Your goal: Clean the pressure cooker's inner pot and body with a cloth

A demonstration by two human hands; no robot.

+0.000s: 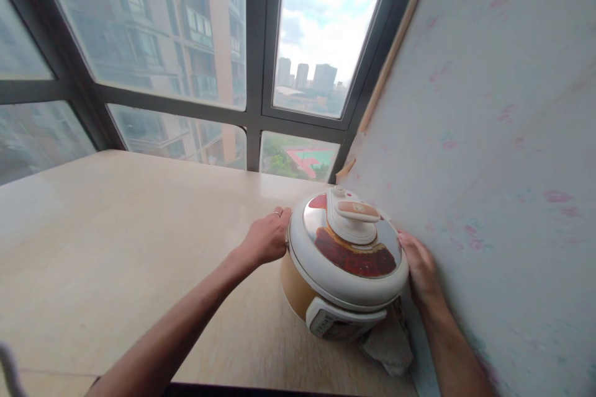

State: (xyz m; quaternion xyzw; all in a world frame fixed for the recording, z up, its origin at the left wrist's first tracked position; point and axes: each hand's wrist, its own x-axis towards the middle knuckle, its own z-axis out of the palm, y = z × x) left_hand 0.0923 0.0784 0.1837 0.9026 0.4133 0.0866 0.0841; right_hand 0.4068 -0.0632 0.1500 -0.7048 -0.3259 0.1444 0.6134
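Note:
A round electric cooker (344, 285) with a white rim, tan body and shiny red-brown patterned lid stands on the pale stone sill, close to the wall. My left hand (270, 236), with a ring on one finger, grips its left side at the rim. On the opposite side, my right hand (419, 263) holds the right edge, between the cooker and the wall. The fingertips of both hands are partly hidden by the cooker. A grey cloth (390, 344) lies crumpled by the cooker's lower right side, near the wall.
The stone sill (116, 260) stretches left and back to dark-framed windows (254, 74). A flower-patterned wall (503, 167) rises close on the right. Something thin and grey (10, 369) shows at the lower left edge. The sill's front edge runs along the bottom.

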